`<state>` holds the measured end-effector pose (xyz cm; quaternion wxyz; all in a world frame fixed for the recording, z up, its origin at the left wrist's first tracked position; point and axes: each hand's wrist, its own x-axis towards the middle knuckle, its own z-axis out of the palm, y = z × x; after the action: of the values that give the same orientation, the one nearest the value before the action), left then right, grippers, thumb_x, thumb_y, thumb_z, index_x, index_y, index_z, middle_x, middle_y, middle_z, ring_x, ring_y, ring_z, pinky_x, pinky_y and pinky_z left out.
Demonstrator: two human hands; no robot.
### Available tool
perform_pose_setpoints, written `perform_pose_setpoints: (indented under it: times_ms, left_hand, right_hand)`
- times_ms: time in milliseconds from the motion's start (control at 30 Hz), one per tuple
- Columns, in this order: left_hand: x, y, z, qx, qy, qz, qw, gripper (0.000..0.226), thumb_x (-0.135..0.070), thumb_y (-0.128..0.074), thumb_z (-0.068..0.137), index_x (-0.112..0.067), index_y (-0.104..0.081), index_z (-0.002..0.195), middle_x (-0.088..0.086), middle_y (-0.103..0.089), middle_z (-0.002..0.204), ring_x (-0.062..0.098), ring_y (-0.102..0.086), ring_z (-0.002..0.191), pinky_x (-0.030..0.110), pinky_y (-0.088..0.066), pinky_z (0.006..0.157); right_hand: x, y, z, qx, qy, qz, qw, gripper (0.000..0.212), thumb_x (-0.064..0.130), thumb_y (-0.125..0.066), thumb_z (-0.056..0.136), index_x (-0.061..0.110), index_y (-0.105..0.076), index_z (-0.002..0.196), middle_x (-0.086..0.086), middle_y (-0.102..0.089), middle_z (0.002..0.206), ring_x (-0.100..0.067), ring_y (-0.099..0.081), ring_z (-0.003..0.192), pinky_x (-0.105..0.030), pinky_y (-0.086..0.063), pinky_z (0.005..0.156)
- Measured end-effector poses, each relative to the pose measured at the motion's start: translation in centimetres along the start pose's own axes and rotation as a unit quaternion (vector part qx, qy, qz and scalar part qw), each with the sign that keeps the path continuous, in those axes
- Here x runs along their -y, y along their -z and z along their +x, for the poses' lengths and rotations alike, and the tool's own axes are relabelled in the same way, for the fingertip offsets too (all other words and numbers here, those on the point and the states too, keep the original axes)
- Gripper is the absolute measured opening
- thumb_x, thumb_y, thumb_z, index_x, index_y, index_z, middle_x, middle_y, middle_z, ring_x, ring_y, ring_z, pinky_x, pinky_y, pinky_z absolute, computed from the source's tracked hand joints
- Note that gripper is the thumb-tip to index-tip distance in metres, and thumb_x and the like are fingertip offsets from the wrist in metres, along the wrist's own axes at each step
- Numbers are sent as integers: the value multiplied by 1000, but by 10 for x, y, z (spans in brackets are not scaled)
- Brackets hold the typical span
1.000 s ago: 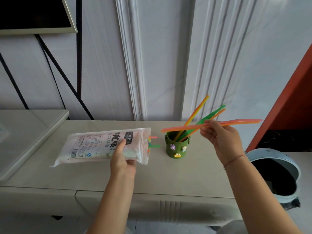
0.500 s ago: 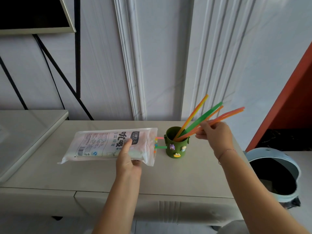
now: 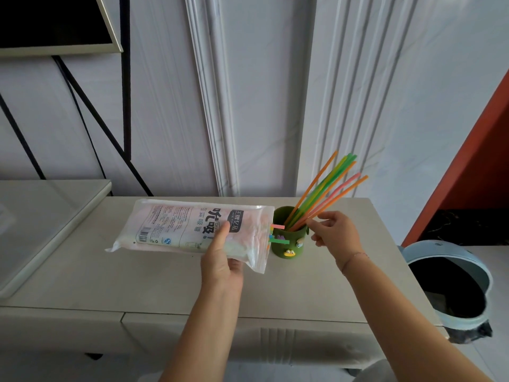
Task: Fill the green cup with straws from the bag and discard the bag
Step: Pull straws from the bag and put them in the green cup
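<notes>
A green cup (image 3: pixel 289 245) with small stickers stands on the beige cabinet top (image 3: pixel 137 285). Several orange, green and pink straws (image 3: pixel 326 188) lean in it toward the upper right. My left hand (image 3: pixel 220 264) grips the plastic straw bag (image 3: pixel 179 224) near its open right end, thumb on top, holding it flat just left of the cup. A few straw ends (image 3: pixel 278 233) poke out of the bag's mouth in front of the cup. My right hand (image 3: pixel 336 235) hovers right of the cup with relaxed fingers beside the lowest straws, holding nothing.
A pale blue bin (image 3: pixel 446 285) with a dark liner stands open on the floor at the right. A lower glass-topped surface (image 3: pixel 41 221) adjoins the cabinet on the left. The white panelled wall rises right behind the cup.
My right hand lowered the bunch of straws into the cup and let them go. My left hand brought the bag rightward, up to the cup.
</notes>
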<state>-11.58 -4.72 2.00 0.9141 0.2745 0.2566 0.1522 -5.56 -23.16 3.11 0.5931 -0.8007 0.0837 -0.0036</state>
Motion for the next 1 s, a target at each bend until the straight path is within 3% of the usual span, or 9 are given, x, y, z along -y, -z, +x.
perform_pose_setpoints:
  times_ms: [133,233,333,467,567,667,767,900,1000]
  left_hand:
    - [2,-1,-4,6,-29,24,999,38,-9,-73,82,-20,-62,117,2,-70,116,19,-69,102,41,-56,87]
    - [8,-5,-13,18,-67,60,996,49,-10,-74,80,-20,-61,126,-3,-73,110,12,-72,93,32,-59,75]
    - [14,-9,-24,41,-116,124,985,51,-10,-77,78,-22,-61,124,-8,-74,104,10,-72,93,30,-58,76]
    - [13,-14,-33,79,-165,171,968,53,-3,-76,78,-26,-59,123,-14,-75,99,2,-72,87,16,-55,66]
    - [7,-14,-30,83,-167,171,968,52,-4,-75,79,-29,-59,122,-17,-75,96,1,-71,87,16,-55,65]
    - [4,-11,-22,56,-148,148,976,50,-9,-76,79,-26,-60,124,-13,-74,101,4,-71,89,29,-58,79]
    - [7,-6,-14,26,-97,91,991,51,-10,-74,81,-21,-59,129,-3,-72,114,13,-71,95,39,-57,86]
    - [14,4,-2,17,-10,27,999,49,-15,-74,81,-19,-59,128,9,-68,125,29,-65,113,59,-47,98]
    - [18,5,1,22,18,4,1000,50,-19,-75,79,-21,-59,126,12,-67,126,35,-62,117,67,-41,100]
  right_hand:
    - [-9,-5,-19,26,-102,156,982,19,11,-56,91,-2,-56,105,-11,-58,75,-19,-55,62,-26,-52,58]
    - [-6,-20,-36,107,-223,380,892,18,14,-49,93,2,-60,85,-11,-58,75,-22,-57,69,-34,-52,67]
    - [-7,-33,-44,166,-301,497,797,24,25,-49,92,8,-56,78,-11,-57,87,-28,-58,84,-39,-57,71]
    - [-11,-41,-42,161,-322,532,766,15,26,-53,89,13,-55,80,-4,-46,92,-25,-49,92,-36,-48,90]
    - [-8,-40,-43,156,-311,521,780,18,20,-48,92,9,-59,84,-11,-56,90,-26,-55,82,-36,-47,89]
    - [-3,-35,-43,139,-290,515,795,21,17,-42,95,6,-59,103,-17,-62,103,-29,-61,89,-42,-52,81]
    - [3,-33,-44,121,-263,493,820,26,18,-41,97,6,-61,109,-16,-64,105,-28,-63,90,-40,-52,71]
    - [11,-29,-48,111,-173,365,908,27,30,-51,95,10,-65,107,-11,-68,102,-26,-64,93,-37,-54,77]
    - [14,-24,-51,108,-66,237,963,17,24,-62,88,11,-67,97,-11,-69,100,-26,-66,93,-38,-56,83]
